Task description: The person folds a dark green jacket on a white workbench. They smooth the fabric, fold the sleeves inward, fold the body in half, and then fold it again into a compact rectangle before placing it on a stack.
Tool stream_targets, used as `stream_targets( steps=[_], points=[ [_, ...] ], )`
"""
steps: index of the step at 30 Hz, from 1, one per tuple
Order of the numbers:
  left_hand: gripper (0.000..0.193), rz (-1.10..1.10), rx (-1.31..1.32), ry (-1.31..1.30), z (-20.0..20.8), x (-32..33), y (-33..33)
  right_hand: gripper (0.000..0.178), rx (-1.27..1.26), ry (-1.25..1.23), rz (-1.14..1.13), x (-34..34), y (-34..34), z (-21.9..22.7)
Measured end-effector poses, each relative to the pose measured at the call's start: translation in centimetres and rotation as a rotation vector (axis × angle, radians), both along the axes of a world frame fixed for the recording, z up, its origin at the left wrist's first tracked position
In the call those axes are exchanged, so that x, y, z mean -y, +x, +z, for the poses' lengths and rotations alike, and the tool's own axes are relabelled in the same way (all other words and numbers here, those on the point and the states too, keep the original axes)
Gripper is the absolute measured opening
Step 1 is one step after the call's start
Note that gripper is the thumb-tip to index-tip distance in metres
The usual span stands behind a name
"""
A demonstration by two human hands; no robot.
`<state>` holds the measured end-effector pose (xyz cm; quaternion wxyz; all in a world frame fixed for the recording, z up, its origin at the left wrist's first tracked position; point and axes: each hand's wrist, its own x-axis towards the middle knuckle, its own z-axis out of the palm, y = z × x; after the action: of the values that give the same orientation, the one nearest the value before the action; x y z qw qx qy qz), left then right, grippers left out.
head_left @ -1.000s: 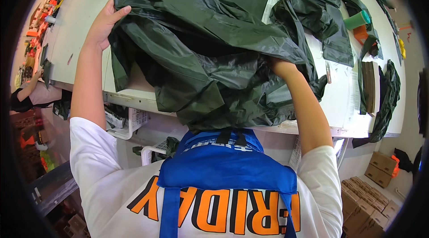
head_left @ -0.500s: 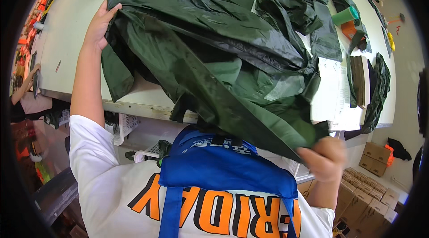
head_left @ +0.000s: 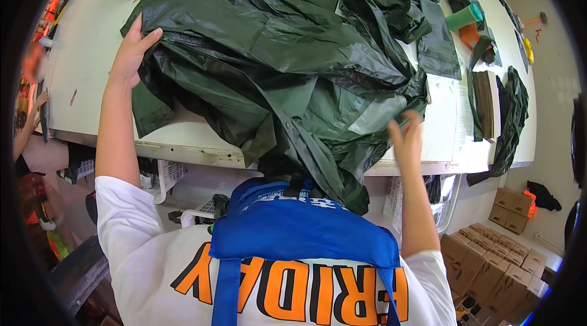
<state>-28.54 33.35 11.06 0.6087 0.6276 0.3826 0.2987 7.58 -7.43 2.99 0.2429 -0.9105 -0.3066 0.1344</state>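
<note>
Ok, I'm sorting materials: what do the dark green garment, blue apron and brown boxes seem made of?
Dark green garment: probably coated synthetic, semi-gloss; sharp, shiny creases. Blue apron: seemingly fabric, mostly matte, softly folded; fibre unclear. Brown boxes: likely cardboard, matte, with flat faces.

One held garment (head_left: 293,44), seemingly one green roll (head_left: 461,18)

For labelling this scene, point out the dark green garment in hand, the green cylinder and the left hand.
Dark green garment (head_left: 275,51), head view: upper fabric.
Green cylinder (head_left: 463,18), head view: curved side.
Left hand (head_left: 128,55), head view: middle, below the thumb.
</note>
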Motion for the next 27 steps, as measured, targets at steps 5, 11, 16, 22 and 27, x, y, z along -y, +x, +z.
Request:
stream_targets(
  steps=[5,11,16,22,27],
  points=[
    [0.061,0.015,0.001,-0.001,-0.6,-0.1,-0.5,0.097,0.097,-0.013,-0.36,0.7,4.6,-9.3],
    [0.06,0.071,0.156,-0.128,-1.3,-0.1,-2.3,0.086,-0.982,1.106,-0.289,5.7,7.2,0.0],
    [0.064,0.1,0.103,-0.075,-2.4,0.3,-2.5,0.054,0.161,-0.016,-0.399,14.1,14.2,-11.3],
    [0.088,-0.071,-0.002,-0.029,1.4,3.2,-1.1,0.015,-0.378,0.6,0.162,-9.5,-2.9,1.8],
    [0.09,-0.131,-0.066,-0.003,3.9,4.5,-0.3,0.03,-0.222,0.577,0.729,-21.0,-12.4,1.7]
  ],
)
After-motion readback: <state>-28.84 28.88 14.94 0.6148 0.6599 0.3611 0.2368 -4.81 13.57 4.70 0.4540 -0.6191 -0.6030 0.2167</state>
